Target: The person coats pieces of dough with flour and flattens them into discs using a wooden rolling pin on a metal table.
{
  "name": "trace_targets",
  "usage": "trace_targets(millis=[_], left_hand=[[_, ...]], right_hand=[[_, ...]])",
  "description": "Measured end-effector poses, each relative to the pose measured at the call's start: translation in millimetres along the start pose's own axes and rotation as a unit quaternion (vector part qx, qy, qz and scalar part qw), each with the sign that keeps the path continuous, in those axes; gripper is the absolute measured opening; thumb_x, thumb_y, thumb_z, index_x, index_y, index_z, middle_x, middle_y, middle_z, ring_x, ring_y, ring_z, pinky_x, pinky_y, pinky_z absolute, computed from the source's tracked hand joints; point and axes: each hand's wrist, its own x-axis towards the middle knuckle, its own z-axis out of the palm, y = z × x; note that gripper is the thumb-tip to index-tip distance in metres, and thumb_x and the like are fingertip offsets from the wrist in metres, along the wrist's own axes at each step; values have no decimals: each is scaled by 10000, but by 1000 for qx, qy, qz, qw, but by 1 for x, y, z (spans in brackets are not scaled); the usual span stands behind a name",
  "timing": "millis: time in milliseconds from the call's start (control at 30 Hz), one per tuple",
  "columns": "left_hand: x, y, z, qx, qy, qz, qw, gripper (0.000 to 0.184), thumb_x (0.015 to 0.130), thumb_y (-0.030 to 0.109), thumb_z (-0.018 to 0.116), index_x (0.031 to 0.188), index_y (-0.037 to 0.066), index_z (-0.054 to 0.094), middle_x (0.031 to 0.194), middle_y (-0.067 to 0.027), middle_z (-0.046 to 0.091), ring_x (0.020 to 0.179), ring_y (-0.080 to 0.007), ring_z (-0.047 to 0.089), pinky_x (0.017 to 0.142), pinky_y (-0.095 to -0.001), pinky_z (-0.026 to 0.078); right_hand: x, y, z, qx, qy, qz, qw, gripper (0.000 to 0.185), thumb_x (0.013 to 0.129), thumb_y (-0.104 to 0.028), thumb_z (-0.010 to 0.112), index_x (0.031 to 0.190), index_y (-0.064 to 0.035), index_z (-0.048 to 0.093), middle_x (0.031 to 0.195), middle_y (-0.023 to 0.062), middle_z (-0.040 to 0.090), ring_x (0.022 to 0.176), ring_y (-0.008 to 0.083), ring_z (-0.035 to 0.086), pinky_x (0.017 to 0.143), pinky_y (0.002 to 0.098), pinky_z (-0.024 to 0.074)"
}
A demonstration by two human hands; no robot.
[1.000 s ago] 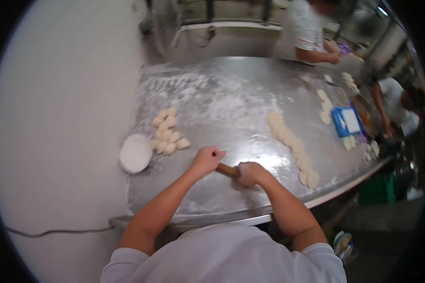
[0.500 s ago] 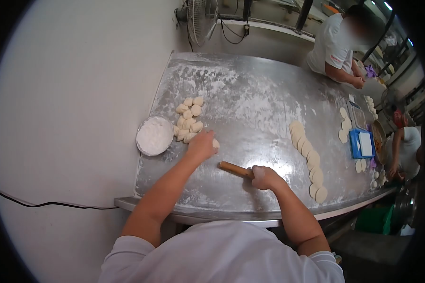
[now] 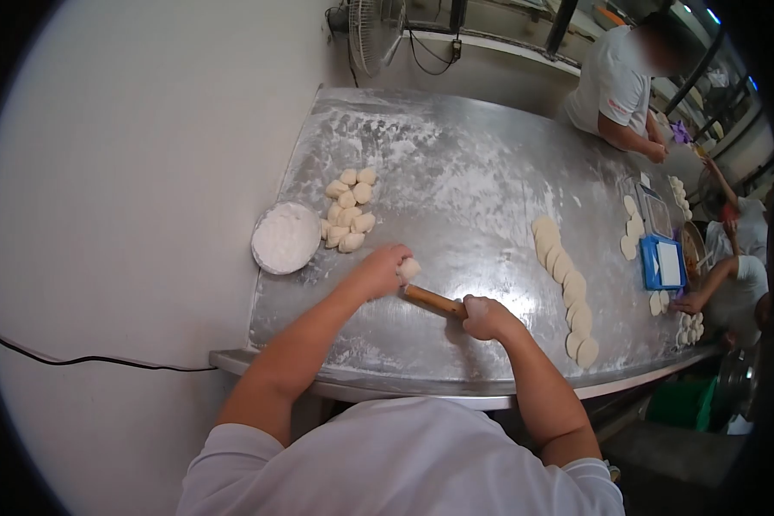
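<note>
My left hand has its fingers closed on a pale dough piece, close to the left end of a wooden rolling pin. The pin's other end is wrapped in the fingers of my right hand. Beyond my left hand lies a cluster of dough pieces on the floured metal table. To the right, flat round dough wrappers overlap in a long curving row.
A bowl of white flour stands by the wall at left. At the table's far right are a blue scale, more wrappers and a bowl of filling. One co-worker stands at the far edge, others at right.
My left hand has drawn away from the cluster, bringing a dough piece to the right, near the rolling pin's end. My right hand keeps its hold, almost still.
</note>
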Motion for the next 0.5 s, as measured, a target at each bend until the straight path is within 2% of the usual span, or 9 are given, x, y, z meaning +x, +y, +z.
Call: trace_targets(millis=[133,233,333,433,500], left_hand=[[-5,7,1,12,-46,58,997,515,799,47,876,1273,75,677,1116,-122,656,944,-271,675,847,-380,558],[-4,-1,3,-93,-49,-8,994,474,827,27,846,1271,78,688,1139,-92,676,877,-202,655,791,-340,549],[11,-14,6,-132,-13,-69,989,335,900,77,801,1223,77,712,1095,-61,715,858,-140,632,769,-316,540],[30,-16,12,-174,27,-89,980,222,991,211,724,1164,75,752,1025,-101,767,847,-221,692,778,-370,556],[36,1,19,-39,47,-82,995,325,1050,342,628,1075,45,757,1009,-146,773,895,-322,720,808,-439,569]], right_hand=[[-4,1,-3,-5,-3,-5,1000,399,927,-135,555,1275,11,682,1255,261,729,1187,410,698,1037,466,539],[-7,2,-5,0,-4,-7,1000,390,932,-141,551,1268,7,685,1268,258,725,1197,407,694,1042,467,535],[-6,4,-5,-4,-8,-6,1000,385,936,-145,549,1264,2,687,1273,255,725,1200,404,694,1042,467,535],[-3,7,-2,-16,-6,-8,1000,379,936,-143,552,1259,-1,688,1260,251,730,1188,404,700,1033,469,540],[-3,6,-2,-24,-8,-5,1000,375,935,-144,555,1256,-2,687,1254,250,734,1181,404,704,1027,471,543]])
